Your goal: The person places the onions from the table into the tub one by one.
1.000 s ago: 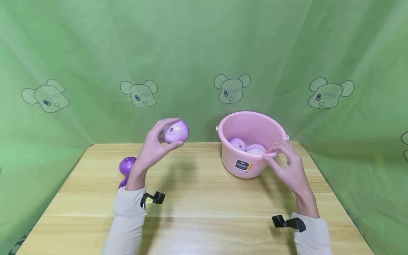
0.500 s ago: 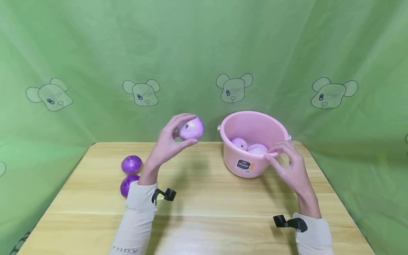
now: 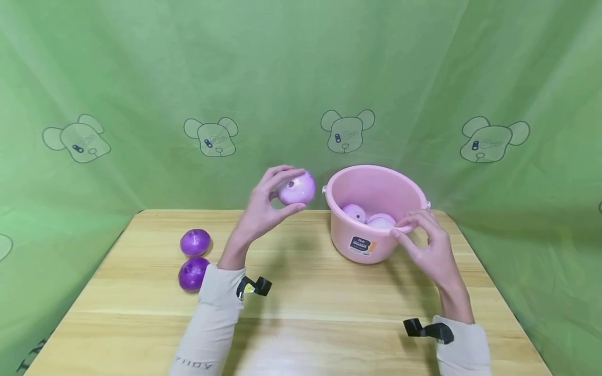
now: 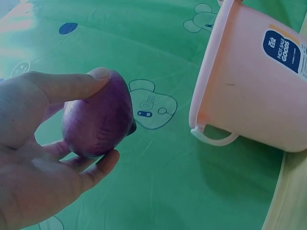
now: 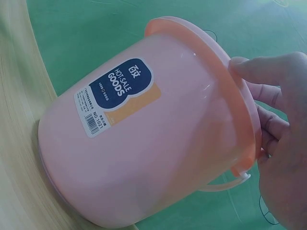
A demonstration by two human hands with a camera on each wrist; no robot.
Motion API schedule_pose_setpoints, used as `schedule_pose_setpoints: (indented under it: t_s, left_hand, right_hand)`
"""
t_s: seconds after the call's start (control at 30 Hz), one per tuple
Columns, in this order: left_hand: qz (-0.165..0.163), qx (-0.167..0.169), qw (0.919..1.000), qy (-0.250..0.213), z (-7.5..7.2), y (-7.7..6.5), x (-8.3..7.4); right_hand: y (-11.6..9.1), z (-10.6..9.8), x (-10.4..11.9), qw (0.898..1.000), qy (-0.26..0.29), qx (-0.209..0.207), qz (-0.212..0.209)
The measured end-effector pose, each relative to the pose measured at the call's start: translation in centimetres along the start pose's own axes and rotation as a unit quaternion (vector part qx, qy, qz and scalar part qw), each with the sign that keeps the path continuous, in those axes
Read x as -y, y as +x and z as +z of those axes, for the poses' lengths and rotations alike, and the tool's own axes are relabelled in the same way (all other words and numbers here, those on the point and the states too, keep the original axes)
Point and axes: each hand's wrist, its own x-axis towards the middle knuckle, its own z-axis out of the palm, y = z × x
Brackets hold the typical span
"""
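Observation:
My left hand grips a purple onion between thumb and fingers, held up in the air just left of a pink bucket. In the left wrist view the onion shows dark purple, apart from the bucket. My right hand pinches the bucket's near right rim, thumb outside and fingers over the edge; the right wrist view shows the thumb on that rim. Inside the bucket lie two pale purple onions, one at the left and another onion beside it.
Two darker purple onions rest on the left of the wooden table: a farther onion and a nearer onion, close to the left forearm. A green curtain with bear-head drawings hangs behind and around the table.
My left hand has carried its onion rightward, closer to the bucket, uncovering the two onions on the table. My right hand stays on the rim.

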Motion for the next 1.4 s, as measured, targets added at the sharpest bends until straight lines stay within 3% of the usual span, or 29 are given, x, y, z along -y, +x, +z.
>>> schedule_pose_setpoints:
  t_s: [0.73,1.4]
  left_hand:
    - [0.015,0.001,0.9998,0.009,3.5,2.6,-0.7]
    - [-0.001,0.026,0.9967,-0.077,6.8,4.2,-0.5]
  right_hand:
    - [0.4,0.1,-0.5,1.0,0.0,0.001,0.003]
    - [0.6,-0.1,-1.1,1.0,-0.014,-0.006,0.0]
